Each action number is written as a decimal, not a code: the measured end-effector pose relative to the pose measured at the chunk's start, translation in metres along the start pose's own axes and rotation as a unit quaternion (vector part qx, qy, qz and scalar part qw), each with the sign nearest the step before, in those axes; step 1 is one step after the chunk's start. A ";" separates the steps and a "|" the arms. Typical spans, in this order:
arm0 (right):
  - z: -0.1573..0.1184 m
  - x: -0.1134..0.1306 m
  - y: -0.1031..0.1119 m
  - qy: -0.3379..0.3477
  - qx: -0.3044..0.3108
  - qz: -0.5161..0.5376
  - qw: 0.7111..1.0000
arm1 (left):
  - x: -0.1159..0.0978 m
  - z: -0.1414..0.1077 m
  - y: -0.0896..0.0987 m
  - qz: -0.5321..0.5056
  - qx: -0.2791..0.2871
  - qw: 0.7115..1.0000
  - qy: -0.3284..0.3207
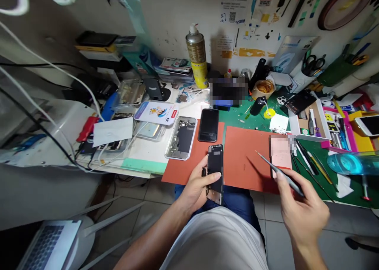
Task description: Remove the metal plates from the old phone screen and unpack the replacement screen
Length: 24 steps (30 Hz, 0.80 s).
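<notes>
Orange-red rubbery mats (245, 159) cover the near edge of my surface (254, 122), laid over a green cutting mat that runs off to the right. My left hand (197, 187) has its grip closed around a black rectangular phone screen panel (215, 171), thumb across its lower face and fingers behind, holding it upright just off the front edge of the surface, above my lap. My right hand (299, 207) pinches a thin grey metal pointed tool (278, 171), its tip aimed up and left over the mat, well apart from the panel.

On the mat beyond the panel lies a black phone with a dark glass face (209, 124), and just beside it to the left an opened silver phone housing (181, 137) showing its insides. A tall gold spray can with a yellow label (196, 57) stands at the back against the pale wall, which carries stickers and hung tools. To the right sit a white tray of small tools (308, 122), a cup with scissors (310, 66) and a clear blue plastic bottle (352, 163) lying on its side. Left of the mats the surface is crowded with white papers, cables and boxes. Below, the floor is pale tile, and an open silver laptop (47, 244) rests in the lower left corner.
</notes>
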State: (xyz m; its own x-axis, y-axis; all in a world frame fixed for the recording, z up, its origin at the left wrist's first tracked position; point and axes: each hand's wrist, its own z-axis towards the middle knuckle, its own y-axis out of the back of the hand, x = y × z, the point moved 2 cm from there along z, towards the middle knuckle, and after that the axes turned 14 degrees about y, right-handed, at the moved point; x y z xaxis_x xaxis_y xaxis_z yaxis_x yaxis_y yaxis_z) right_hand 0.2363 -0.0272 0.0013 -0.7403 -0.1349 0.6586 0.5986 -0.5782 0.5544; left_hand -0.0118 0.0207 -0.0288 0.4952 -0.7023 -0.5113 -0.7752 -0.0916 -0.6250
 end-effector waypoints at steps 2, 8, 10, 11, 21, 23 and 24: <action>0.005 -0.006 -0.026 0.099 0.005 -0.021 0.995 | 0.003 0.000 0.003 -0.020 0.038 0.999 0.015; 0.009 -0.024 -0.080 0.277 0.059 -0.147 0.948 | 0.010 0.002 0.012 -0.043 0.072 0.996 0.043; 0.009 -0.027 -0.084 0.283 0.082 -0.171 0.940 | 0.010 0.002 0.014 -0.044 0.080 0.995 0.046; 0.008 -0.029 -0.085 0.283 0.090 -0.175 0.939 | 0.010 0.001 0.014 -0.047 0.083 0.994 0.047; 0.005 -0.020 -0.077 0.275 0.069 -0.143 0.948 | 0.012 0.004 0.015 -0.085 0.119 0.988 0.057; 0.003 -0.013 -0.073 0.262 0.065 -0.119 0.955 | 0.013 0.005 0.016 -0.087 0.124 0.987 0.061; 0.003 -0.008 -0.070 0.250 0.065 -0.099 0.961 | 0.013 0.005 0.016 -0.086 0.125 0.986 0.063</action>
State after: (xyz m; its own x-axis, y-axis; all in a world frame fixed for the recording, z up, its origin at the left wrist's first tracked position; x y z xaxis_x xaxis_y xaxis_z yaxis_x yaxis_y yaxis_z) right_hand 0.2015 0.0169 -0.0417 -0.8789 -0.4205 0.2252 0.4396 -0.5306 0.7247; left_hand -0.0156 0.0134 -0.0479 0.5460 -0.7751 -0.3180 -0.5553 -0.0506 -0.8301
